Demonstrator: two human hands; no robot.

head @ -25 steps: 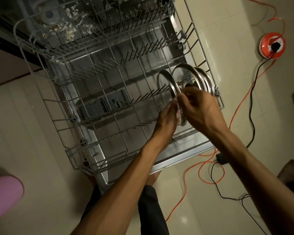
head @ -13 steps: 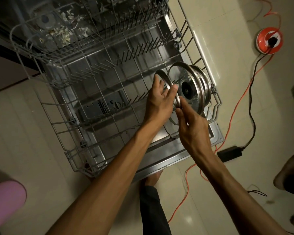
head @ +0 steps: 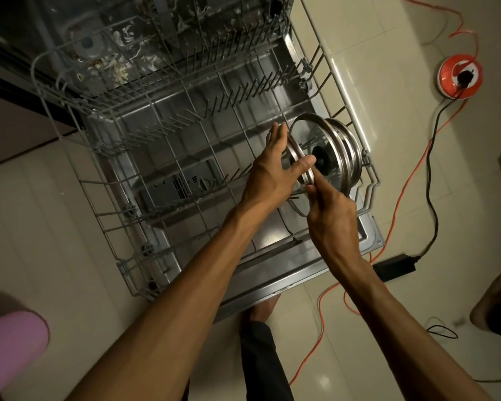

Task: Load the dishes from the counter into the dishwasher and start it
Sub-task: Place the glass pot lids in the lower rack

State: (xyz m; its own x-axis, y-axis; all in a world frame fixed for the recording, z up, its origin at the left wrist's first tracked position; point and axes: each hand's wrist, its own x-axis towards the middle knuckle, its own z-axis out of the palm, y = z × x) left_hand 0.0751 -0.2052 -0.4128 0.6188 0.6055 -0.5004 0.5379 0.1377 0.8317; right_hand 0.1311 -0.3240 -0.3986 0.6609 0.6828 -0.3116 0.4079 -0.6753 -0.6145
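The dishwasher's lower rack (head: 185,157) is pulled out over the open door (head: 272,273). At its right end stand a glass lid with a black knob (head: 315,140) and steel lids (head: 347,146) behind it, all on edge. In front of them a steel-rimmed lid (head: 298,157) stands on edge. My left hand (head: 275,169) holds this lid, fingers over its far face and thumb on the near rim. My right hand (head: 330,209) pinches the lid's lower rim from below.
An orange cable (head: 399,204) and a black cable (head: 431,180) run over the tiled floor to a red cable reel (head: 460,76); a black adapter (head: 394,267) lies by the door's corner. A pink object (head: 9,345) sits bottom left. My foot (head: 263,308) stands under the door's edge.
My left hand has moved up from the lid's lower edge and now wraps its top. My right hand has dropped from the top to the lower rim. The lid stands more upright.
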